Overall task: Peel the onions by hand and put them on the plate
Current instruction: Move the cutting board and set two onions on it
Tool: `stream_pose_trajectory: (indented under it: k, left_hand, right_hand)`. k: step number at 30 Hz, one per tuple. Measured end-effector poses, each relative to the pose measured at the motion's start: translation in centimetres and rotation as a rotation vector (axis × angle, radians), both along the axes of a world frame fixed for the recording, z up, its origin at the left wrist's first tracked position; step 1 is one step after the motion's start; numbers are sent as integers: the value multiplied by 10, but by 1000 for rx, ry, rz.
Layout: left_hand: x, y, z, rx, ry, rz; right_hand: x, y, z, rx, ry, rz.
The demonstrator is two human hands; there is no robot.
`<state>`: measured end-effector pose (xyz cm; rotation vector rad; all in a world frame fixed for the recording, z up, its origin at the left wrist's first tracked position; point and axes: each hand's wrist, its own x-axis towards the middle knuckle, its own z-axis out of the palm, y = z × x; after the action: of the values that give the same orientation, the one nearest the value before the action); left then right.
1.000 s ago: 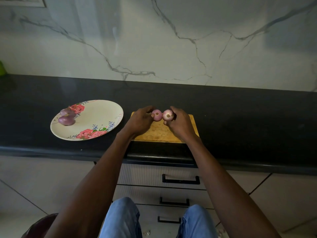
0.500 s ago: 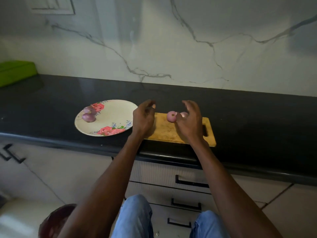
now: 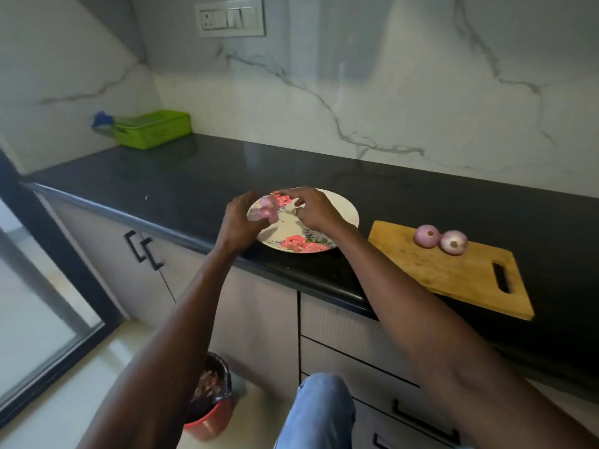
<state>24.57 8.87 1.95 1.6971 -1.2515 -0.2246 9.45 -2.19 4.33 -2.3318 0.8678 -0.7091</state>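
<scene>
Your left hand (image 3: 241, 218) was at the left edge of the plate (image 3: 340, 210) with its fingers curled around the unpeeled onions (image 3: 267, 210) there; motion blur kept you from seeing whether it truly gripped them or only touched them. Two purple onions showed at that spot, lying against each other on the plate's left side, beside the rose print. Your right hand (image 3: 311, 210) hovered over the middle of the plate, fingers spread and slightly bent, thumb and forefinger apart, holding nothing that could be seen; its fingertips pointed toward the onions, near them, though contact could not be told.

Both of your forearms reached forward and leftward across the counter edge, the left one rising steeply from the lower left, the right one crossing in from the lower right.

Counted outward: one floral plate on the black counter (image 3: 162, 183); one wooden cutting board (image 3: 453, 273) to the right of the plate, apart from it, with its handle slot at the near right end; two peeled onions (image 3: 440, 239) on the board's far side, touching each other. One green tray (image 3: 152, 129) sat in the far left corner of the counter. One red bin (image 3: 210, 403) holding dark peels stood on the floor by your left arm.
</scene>
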Motion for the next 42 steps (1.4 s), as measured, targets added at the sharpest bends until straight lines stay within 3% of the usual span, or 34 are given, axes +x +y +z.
stream_pose_trajectory:
  k: [6, 14, 26, 32, 35, 38, 39, 42]
  left_hand:
    - [12, -8, -14, 61, 34, -64]
    - [16, -16, -23, 62, -52, 45]
    - [14, -10, -17, 50, 66, 101]
    - [-6, 16, -30, -319, 215, 293]
    - [-68, 19, -24, -464, 519, 138]
    - [-130, 12, -19, -402, 982, -108]
    - [-146, 9, -19, -356, 1058, -196]
    - [-193, 2, -15, -184, 887, -417]
  right_hand:
    - [56, -20, 6, -26, 292, 205]
    - [66, -30, -10, -14, 248, 231]
    - [66, -16, -26, -43, -91, -130]
    - [-16, 29, -20, 106, -542, -183]
    - [-99, 52, -35, 60, -622, -327]
    - [-173, 71, -50, 61, -620, -451]
    - [-191, 74, -52, 76, -617, -493]
    - [-236, 77, -46, 109, -569, -571]
